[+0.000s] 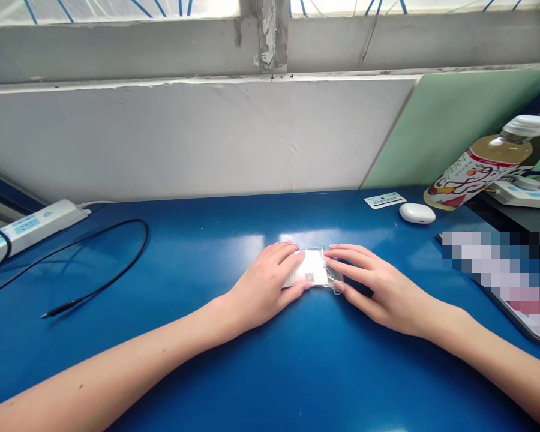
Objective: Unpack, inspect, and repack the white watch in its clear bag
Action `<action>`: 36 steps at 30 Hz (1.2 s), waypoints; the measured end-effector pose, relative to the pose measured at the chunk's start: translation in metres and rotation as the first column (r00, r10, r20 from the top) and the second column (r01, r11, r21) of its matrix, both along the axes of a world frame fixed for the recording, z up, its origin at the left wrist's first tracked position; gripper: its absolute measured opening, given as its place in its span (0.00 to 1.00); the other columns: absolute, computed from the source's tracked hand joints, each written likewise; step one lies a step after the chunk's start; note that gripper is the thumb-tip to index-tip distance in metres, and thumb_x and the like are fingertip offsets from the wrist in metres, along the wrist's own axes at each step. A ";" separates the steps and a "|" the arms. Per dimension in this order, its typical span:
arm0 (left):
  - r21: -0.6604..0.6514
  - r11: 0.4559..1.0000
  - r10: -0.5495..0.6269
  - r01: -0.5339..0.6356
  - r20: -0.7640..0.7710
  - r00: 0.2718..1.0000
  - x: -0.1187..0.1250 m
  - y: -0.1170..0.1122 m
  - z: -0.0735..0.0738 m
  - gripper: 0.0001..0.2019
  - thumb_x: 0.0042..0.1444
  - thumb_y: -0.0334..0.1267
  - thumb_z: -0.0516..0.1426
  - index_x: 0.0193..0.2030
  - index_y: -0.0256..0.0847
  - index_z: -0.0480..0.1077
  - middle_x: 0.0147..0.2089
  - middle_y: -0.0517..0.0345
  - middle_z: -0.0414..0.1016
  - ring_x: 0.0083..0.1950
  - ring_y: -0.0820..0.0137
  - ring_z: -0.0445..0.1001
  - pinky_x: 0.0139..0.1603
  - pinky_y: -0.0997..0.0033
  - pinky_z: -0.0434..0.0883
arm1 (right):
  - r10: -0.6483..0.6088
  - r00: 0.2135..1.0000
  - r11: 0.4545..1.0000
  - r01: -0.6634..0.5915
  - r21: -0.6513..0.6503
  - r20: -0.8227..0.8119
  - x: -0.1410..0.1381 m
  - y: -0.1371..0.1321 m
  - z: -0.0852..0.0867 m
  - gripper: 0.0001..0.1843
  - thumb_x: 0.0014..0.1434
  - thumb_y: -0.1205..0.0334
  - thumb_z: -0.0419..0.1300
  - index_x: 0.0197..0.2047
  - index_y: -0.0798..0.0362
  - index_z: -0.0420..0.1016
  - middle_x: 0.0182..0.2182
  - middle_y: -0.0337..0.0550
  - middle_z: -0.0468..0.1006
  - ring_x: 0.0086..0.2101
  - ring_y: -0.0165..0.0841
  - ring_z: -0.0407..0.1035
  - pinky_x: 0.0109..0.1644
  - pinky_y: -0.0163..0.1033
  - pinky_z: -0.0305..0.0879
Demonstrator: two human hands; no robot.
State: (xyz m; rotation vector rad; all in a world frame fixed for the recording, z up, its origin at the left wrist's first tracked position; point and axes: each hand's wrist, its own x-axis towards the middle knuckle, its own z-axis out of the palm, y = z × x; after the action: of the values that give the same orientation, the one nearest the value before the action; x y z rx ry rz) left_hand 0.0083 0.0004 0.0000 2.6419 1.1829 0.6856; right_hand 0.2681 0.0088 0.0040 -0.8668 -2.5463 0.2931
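Note:
A small flat white packet in clear plastic (315, 264) lies on the blue table between my hands. A small dark square print shows near its front edge. My left hand (270, 273) holds the packet's left part, thumb along the front edge and fingers over the top and back. At the right end, the fingertips and thumb of my right hand (373, 285) rest on the loose clear plastic and the packet's edge. A short beaded chain (337, 291) shows by my right thumb. My fingers cover part of the packet, so its full outline is hidden.
On the left are a white power strip (36, 231) and a black cable (112, 279). A printed card (385, 200), a white rounded case (417, 213), a drink bottle (477, 171) and a blurred phone-like screen (499, 282) lie or stand on the right. A pale wall panel (184, 138) borders the back.

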 end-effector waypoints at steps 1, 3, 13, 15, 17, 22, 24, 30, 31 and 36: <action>0.000 1.000 0.001 -0.001 -0.001 1.000 0.000 0.000 0.000 0.19 0.66 0.44 0.57 0.58 0.33 0.70 0.62 0.39 0.71 0.65 0.52 0.68 0.65 0.48 0.68 | 0.005 1.000 1.000 -0.005 0.000 -0.006 0.000 0.000 0.000 0.20 0.68 0.64 0.54 0.62 0.55 0.71 0.59 0.55 0.73 0.63 0.45 0.61 0.64 0.53 0.67; 0.001 1.000 0.007 -0.007 -0.003 1.000 0.001 0.000 0.000 0.19 0.66 0.44 0.57 0.58 0.33 0.70 0.62 0.39 0.71 0.65 0.52 0.68 0.65 0.48 0.68 | 0.004 1.000 1.000 -0.004 -0.017 -0.022 -0.001 -0.001 0.001 0.21 0.68 0.65 0.54 0.62 0.54 0.70 0.59 0.55 0.73 0.63 0.45 0.61 0.64 0.53 0.67; 0.000 1.000 0.004 -0.004 -0.002 1.000 0.002 0.002 -0.002 0.20 0.66 0.45 0.57 0.58 0.32 0.71 0.63 0.38 0.71 0.65 0.50 0.69 0.65 0.46 0.67 | -0.018 1.000 0.995 0.018 -0.103 -0.001 -0.004 -0.003 0.001 0.21 0.69 0.65 0.50 0.63 0.57 0.69 0.64 0.56 0.70 0.68 0.46 0.55 0.66 0.56 0.64; 0.001 1.000 0.007 -0.007 0.000 1.000 0.002 0.001 -0.001 0.20 0.66 0.45 0.57 0.58 0.33 0.71 0.63 0.38 0.71 0.65 0.51 0.68 0.65 0.47 0.68 | -0.006 1.000 0.998 0.007 -0.062 0.023 -0.004 -0.003 0.001 0.22 0.69 0.67 0.50 0.64 0.58 0.68 0.64 0.56 0.69 0.68 0.47 0.54 0.66 0.57 0.64; 0.005 1.000 0.010 -0.010 0.000 1.000 0.002 0.001 -0.001 0.20 0.66 0.45 0.57 0.58 0.33 0.71 0.63 0.39 0.71 0.66 0.51 0.68 0.65 0.48 0.68 | 0.011 0.998 1.000 -0.010 -0.002 0.063 -0.004 -0.003 0.002 0.23 0.67 0.70 0.50 0.64 0.60 0.68 0.65 0.58 0.68 0.69 0.48 0.52 0.66 0.57 0.64; 0.016 1.000 0.011 -0.011 -0.005 1.000 0.002 0.001 -0.001 0.19 0.68 0.45 0.55 0.59 0.34 0.70 0.63 0.39 0.71 0.66 0.51 0.68 0.65 0.45 0.68 | 0.035 0.979 0.975 -0.078 0.207 0.201 -0.015 -0.006 0.009 0.21 0.62 0.73 0.52 0.57 0.69 0.74 0.65 0.67 0.66 0.69 0.53 0.49 0.67 0.58 0.63; 0.016 1.000 0.004 -0.003 -0.015 1.000 0.002 0.001 -0.001 0.18 0.68 0.43 0.55 0.59 0.34 0.70 0.62 0.38 0.71 0.66 0.51 0.68 0.65 0.45 0.68 | 0.050 0.964 0.949 -0.127 0.290 0.260 -0.021 -0.007 0.009 0.19 0.61 0.74 0.53 0.52 0.69 0.77 0.63 0.68 0.68 0.69 0.55 0.49 0.68 0.58 0.61; 0.023 1.000 -0.012 0.013 -0.028 1.000 0.002 0.002 -0.001 0.18 0.68 0.42 0.55 0.60 0.36 0.69 0.62 0.39 0.72 0.65 0.51 0.69 0.64 0.44 0.68 | 0.068 0.955 0.926 -0.168 0.339 0.287 -0.031 -0.011 0.008 0.17 0.59 0.74 0.53 0.44 0.65 0.82 0.58 0.66 0.74 0.68 0.56 0.53 0.68 0.59 0.62; 0.023 1.000 -0.011 0.011 -0.027 1.000 0.002 0.002 -0.001 0.18 0.68 0.42 0.55 0.59 0.35 0.69 0.62 0.38 0.72 0.65 0.50 0.69 0.64 0.44 0.68 | 0.072 0.967 0.940 -0.148 0.309 0.244 -0.030 -0.010 0.008 0.17 0.60 0.73 0.53 0.45 0.65 0.82 0.57 0.65 0.75 0.67 0.55 0.55 0.67 0.58 0.63; 0.017 1.000 -0.022 0.022 -0.024 0.999 0.003 0.002 -0.002 0.21 0.68 0.45 0.55 0.60 0.32 0.68 0.61 0.36 0.72 0.65 0.50 0.68 0.64 0.47 0.67 | 0.004 0.989 0.996 0.008 0.085 -0.145 -0.016 0.007 0.001 0.13 0.65 0.67 0.55 0.45 0.54 0.81 0.51 0.53 0.81 0.58 0.47 0.70 0.60 0.56 0.71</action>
State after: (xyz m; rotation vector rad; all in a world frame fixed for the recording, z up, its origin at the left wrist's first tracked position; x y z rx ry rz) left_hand 0.0111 0.0019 -0.0018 2.6800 1.1579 0.6650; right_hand 0.2521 0.0154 0.0047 -0.7865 -2.4048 0.2352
